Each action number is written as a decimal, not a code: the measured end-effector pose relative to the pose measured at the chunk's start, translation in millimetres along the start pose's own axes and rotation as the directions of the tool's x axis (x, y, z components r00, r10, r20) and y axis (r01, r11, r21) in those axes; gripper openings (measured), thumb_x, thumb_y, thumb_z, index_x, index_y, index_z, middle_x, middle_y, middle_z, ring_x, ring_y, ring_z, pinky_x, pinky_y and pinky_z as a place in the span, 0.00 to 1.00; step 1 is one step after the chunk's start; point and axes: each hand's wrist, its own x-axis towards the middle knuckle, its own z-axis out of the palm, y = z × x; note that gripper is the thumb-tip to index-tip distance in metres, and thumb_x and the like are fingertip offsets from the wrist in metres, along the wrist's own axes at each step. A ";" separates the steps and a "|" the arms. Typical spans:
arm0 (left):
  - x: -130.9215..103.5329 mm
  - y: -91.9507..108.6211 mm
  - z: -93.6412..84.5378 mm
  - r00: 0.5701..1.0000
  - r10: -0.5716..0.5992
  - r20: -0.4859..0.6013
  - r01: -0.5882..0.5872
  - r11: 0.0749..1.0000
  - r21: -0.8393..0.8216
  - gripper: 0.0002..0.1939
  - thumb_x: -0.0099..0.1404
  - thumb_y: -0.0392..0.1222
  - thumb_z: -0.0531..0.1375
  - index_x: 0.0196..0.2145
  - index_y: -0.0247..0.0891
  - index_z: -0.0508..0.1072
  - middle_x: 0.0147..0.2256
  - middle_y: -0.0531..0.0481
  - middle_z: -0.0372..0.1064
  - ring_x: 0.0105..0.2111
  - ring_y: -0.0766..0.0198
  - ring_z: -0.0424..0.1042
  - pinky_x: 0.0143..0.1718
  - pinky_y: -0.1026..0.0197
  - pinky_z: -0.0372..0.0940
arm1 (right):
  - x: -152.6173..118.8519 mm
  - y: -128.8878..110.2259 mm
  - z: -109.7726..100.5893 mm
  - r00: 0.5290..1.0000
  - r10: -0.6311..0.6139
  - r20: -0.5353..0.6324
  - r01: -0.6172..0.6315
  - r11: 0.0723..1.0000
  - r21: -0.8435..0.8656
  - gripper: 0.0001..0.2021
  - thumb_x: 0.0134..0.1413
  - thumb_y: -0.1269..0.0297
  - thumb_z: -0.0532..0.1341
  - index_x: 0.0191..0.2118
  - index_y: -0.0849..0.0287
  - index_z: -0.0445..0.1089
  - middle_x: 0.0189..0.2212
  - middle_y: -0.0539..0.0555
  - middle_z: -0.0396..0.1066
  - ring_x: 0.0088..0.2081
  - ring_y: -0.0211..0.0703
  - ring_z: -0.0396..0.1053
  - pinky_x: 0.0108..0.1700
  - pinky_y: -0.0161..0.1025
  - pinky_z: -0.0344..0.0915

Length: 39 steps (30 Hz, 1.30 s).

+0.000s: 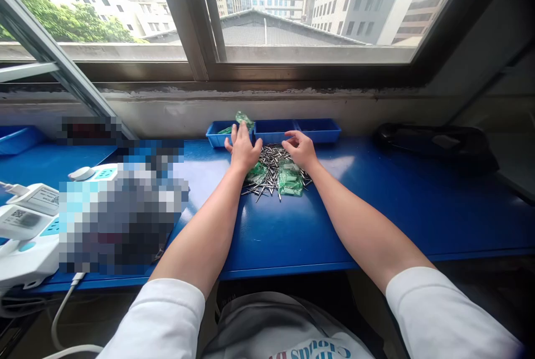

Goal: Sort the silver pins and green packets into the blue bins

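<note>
Both hands lay on a screw pile [273, 168] on the blue surface [376, 208]: left hand [243, 150] flat, fingers spread; right hand [301, 150] loosely curled, holding nothing visible.

Heaped at frame centre on the workbench [376, 208], metal pins [271, 166] with small bags [290, 182] among them, flanked by left hand [243, 150] and right hand [301, 150]; just behind, three trays [273, 130] in a row; power strips [29, 225] at lower left.
</note>
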 end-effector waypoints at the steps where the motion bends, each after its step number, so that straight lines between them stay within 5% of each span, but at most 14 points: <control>1: 2.0 -2.8 1.4 0.998 -0.054 0.012 0.053 0.998 0.014 0.39 0.62 0.50 0.51 0.68 0.36 0.44 0.67 0.42 0.44 0.68 0.50 0.36 0.64 0.39 0.35 | -0.8 -1.1 0.0 1.000 -0.011 0.014 0.011 1.000 -0.018 0.16 0.47 0.58 0.62 0.42 0.59 0.71 0.29 0.52 0.75 0.32 0.44 0.72 0.39 0.42 0.68; 5: 6.3 -10.9 5.4 0.982 -0.177 0.061 0.175 0.984 0.027 0.42 0.61 0.52 0.52 0.68 0.38 0.40 0.68 0.42 0.39 0.68 0.49 0.32 0.64 0.36 0.33 | -3.4 -5.9 -0.2 0.997 -0.037 0.069 0.042 0.997 -0.066 0.15 0.47 0.60 0.62 0.43 0.60 0.71 0.28 0.52 0.75 0.31 0.43 0.71 0.39 0.41 0.68; 15: 1.4 -15.5 8.5 0.982 -0.169 -0.087 0.173 0.984 0.037 0.40 0.52 0.47 0.61 0.61 0.38 0.56 0.64 0.33 0.42 0.64 0.35 0.42 0.60 0.35 0.45 | -4.5 -7.0 -0.9 0.990 -0.039 0.139 0.061 0.985 -0.161 0.15 0.48 0.62 0.62 0.44 0.58 0.72 0.29 0.52 0.76 0.32 0.43 0.71 0.40 0.40 0.67; 24: 0.0 -11.9 4.5 0.996 -0.089 -0.019 0.089 0.995 0.032 0.42 0.54 0.49 0.59 0.64 0.41 0.51 0.63 0.35 0.50 0.62 0.35 0.47 0.58 0.31 0.42 | -5.4 -7.5 -1.8 0.987 -0.038 0.155 0.065 0.984 -0.167 0.17 0.49 0.62 0.62 0.46 0.59 0.72 0.30 0.53 0.76 0.33 0.44 0.71 0.39 0.41 0.67; 32: -0.2 -10.8 3.9 0.996 -0.084 -0.028 0.085 0.996 0.032 0.33 0.58 0.55 0.57 0.59 0.41 0.62 0.65 0.37 0.49 0.61 0.36 0.49 0.58 0.31 0.44 | -3.4 -0.5 0.1 0.965 -0.112 0.237 0.182 0.936 -0.302 0.17 0.48 0.58 0.64 0.45 0.58 0.74 0.39 0.56 0.77 0.45 0.51 0.68 0.49 0.47 0.65; 36: -1.8 -7.6 3.6 0.988 -0.012 -0.157 0.011 1.000 -0.010 0.25 0.59 0.50 0.58 0.52 0.38 0.69 0.57 0.35 0.61 0.57 0.40 0.57 0.55 0.39 0.54 | -3.1 4.9 3.8 0.930 -0.109 0.350 0.247 0.892 -0.379 0.16 0.46 0.54 0.66 0.39 0.58 0.77 0.43 0.57 0.75 0.50 0.55 0.65 0.55 0.51 0.60; 39: -1.8 -9.6 8.0 0.985 0.160 -0.069 -0.166 0.981 -0.101 0.15 0.60 0.45 0.57 0.42 0.38 0.75 0.43 0.41 0.72 0.47 0.49 0.68 0.51 0.48 0.62 | -2.5 6.1 5.1 0.929 -0.100 0.357 0.244 0.890 -0.384 0.10 0.46 0.57 0.66 0.34 0.56 0.78 0.41 0.56 0.76 0.48 0.52 0.67 0.54 0.50 0.59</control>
